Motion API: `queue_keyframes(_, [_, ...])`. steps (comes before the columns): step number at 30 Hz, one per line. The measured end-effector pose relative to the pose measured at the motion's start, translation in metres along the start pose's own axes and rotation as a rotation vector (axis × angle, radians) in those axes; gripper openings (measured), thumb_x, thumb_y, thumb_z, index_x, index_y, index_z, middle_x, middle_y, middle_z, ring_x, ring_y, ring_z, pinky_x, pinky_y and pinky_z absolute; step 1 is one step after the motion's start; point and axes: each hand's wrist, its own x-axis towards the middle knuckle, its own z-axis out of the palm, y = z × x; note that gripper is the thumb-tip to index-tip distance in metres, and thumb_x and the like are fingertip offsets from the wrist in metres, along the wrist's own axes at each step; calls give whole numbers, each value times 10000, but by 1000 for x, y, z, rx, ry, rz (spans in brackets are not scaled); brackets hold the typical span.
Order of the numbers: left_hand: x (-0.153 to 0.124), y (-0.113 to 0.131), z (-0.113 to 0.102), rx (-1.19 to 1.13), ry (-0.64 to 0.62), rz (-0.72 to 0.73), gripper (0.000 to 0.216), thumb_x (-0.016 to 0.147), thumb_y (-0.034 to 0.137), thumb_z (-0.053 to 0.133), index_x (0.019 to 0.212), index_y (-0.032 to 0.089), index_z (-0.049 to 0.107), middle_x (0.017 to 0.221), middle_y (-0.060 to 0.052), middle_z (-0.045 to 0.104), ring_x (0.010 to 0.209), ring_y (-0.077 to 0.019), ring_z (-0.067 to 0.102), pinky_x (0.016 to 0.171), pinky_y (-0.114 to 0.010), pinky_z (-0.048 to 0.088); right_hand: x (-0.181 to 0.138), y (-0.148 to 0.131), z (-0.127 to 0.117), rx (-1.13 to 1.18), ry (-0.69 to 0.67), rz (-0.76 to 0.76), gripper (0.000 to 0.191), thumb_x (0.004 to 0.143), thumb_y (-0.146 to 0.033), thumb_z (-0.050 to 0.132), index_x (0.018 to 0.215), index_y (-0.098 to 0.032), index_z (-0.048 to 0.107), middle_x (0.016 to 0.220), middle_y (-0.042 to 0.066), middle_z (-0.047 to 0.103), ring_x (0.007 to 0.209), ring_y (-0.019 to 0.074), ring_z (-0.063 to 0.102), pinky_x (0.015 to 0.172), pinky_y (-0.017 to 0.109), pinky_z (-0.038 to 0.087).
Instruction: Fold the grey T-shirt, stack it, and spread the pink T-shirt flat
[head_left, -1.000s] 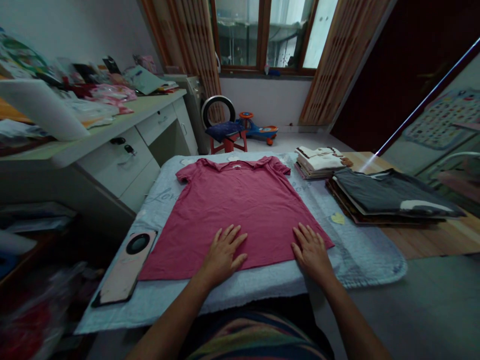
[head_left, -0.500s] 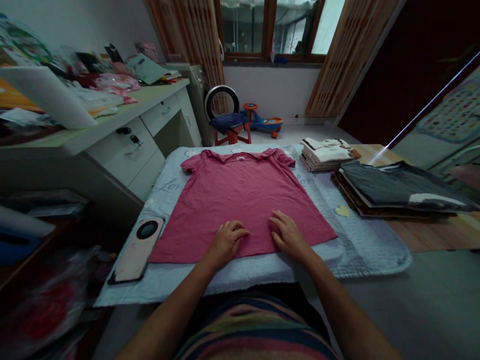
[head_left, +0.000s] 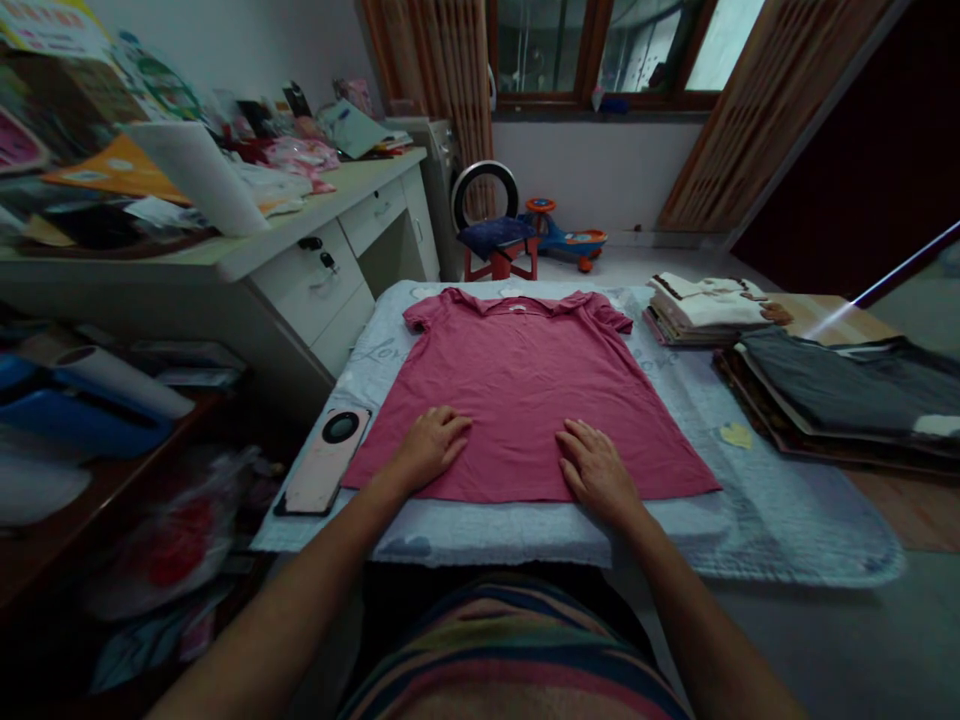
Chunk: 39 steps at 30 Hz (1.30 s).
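Observation:
A pink short-sleeved collared shirt [head_left: 517, 390] lies spread on a pale blue cloth [head_left: 495, 535], its collar at the far side and its hem towards me. My left hand [head_left: 433, 447] rests on the lower left part of the shirt, fingers stretched out and holding nothing. On the lower right part lies my right hand [head_left: 596, 465], its fingers apart and bent slightly, also without anything in them. A phone [head_left: 324, 470] with a round dark camera ring sits on the cloth, left of the shirt.
Folded clothes [head_left: 709, 305] are stacked at the far right, and a second pile with a dark grey garment [head_left: 847, 385] lies nearer. A cluttered desk [head_left: 292, 225] stands on the left. Beyond the cloth are a red stool [head_left: 501, 262] and a blue ride-on toy [head_left: 566, 240].
My view has turned left, so the scene sits further right. My left hand has moved left over the shirt, widening the space between my hands. The shirt still lies spread.

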Motion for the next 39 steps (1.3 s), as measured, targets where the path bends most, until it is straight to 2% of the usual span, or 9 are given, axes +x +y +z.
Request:
queue_keyframes(5, [11, -37, -13, 123, -11, -60, 319, 956, 293, 503, 1241, 216, 622, 1177, -85, 600, 1094, -235, 524, 1001, -411, 429, 0, 0, 2, -22, 8, -6, 433, 960, -321, 423, 1351, -198, 564, 1507, 94, 463, 1409, 261, 378, 1174, 477, 277])
queue_keyframes(7, [11, -37, -17, 123, -13, -72, 306, 954, 272, 493, 1216, 200, 634, 1171, -91, 607, 1098, -238, 529, 1003, -416, 432, 0, 0, 3, -24, 12, -10, 430, 961, -318, 418, 1346, -198, 565, 1505, 96, 464, 1411, 257, 375, 1174, 476, 276])
queue_keyframes(10, [0, -18, -20, 22, -24, -6, 298, 953, 272, 496, 1204, 200, 641, 1218, -97, 606, 1144, -238, 528, 1025, -414, 427, 0, 1, 4, -28, 19, -14, 429, 958, -317, 421, 1347, -203, 563, 1504, 92, 466, 1415, 254, 368, 1172, 477, 278])
queue_keyframes(15, [-20, 8, -10, -91, -103, 140, 440, 925, 384, 579, 1343, 247, 566, 1403, -89, 530, 1313, -254, 454, 1123, -436, 352, 0, 0, 4, -35, 25, -11, 424, 958, -312, 428, 1343, -203, 567, 1500, 93, 472, 1413, 253, 374, 1176, 468, 271])
queue_keyframes(23, [13, -29, 1, 71, -85, 95, 515, 968, 466, 487, 1433, 243, 488, 1484, -96, 471, 1378, -269, 398, 1168, -469, 285, 0, 1, 4, -28, 37, -23, 420, 959, -313, 428, 1337, -196, 569, 1499, 96, 473, 1406, 268, 385, 1164, 491, 294])
queue_keyframes(29, [40, -47, 5, 67, -40, 87, 474, 971, 432, 483, 1409, 251, 512, 1456, -89, 501, 1357, -260, 422, 1153, -457, 313, -1, 0, 5, -27, 40, -22, 411, 952, -289, 445, 1334, -205, 572, 1493, 104, 480, 1401, 278, 393, 1153, 507, 308])
queue_keyframes(33, [47, -49, 4, 2, -9, 22, 392, 956, 334, 508, 1325, 223, 581, 1391, -101, 548, 1305, -256, 469, 1115, -454, 359, 4, -3, -5, -27, 14, -19, 388, 935, -256, 474, 1299, -194, 593, 1449, 126, 517, 1349, 288, 446, 1123, 493, 335])
queue_keyframes(36, [36, -39, -8, -127, 11, 6, 299, 921, 237, 520, 1190, 202, 646, 1272, -101, 598, 1196, -235, 533, 1053, -409, 418, 22, -12, -20, -16, -76, -54, 299, 912, -226, 514, 1171, -161, 648, 1322, 150, 598, 1216, 285, 535, 1039, 438, 399])
queue_keyframes(39, [10, -29, -26, -264, -37, -26, 183, 899, 219, 521, 1009, 192, 665, 1082, -71, 615, 1024, -204, 579, 941, -349, 466, 51, -33, -34, 58, -193, -188, 196, 911, -201, 513, 1022, -172, 672, 1095, 113, 672, 1010, 222, 598, 923, 355, 433])
